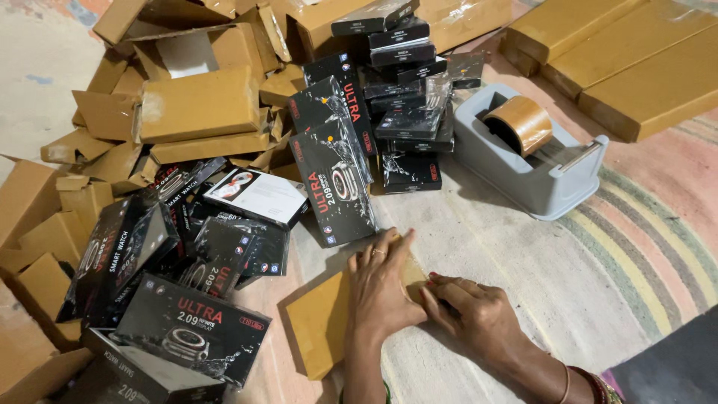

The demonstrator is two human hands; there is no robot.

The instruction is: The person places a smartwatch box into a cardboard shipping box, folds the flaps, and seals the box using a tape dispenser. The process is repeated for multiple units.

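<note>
Left hand (381, 288) lies flat, palm down; right hand (471, 314) beside it, fingers curled.

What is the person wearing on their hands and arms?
Both arms are bare, with no sleeves or gloves. The left hand has a thin ring on one finger. The right hand has red-painted nails, and its wrist carries bangles, one thin and gold-coloured, the others red.
</note>
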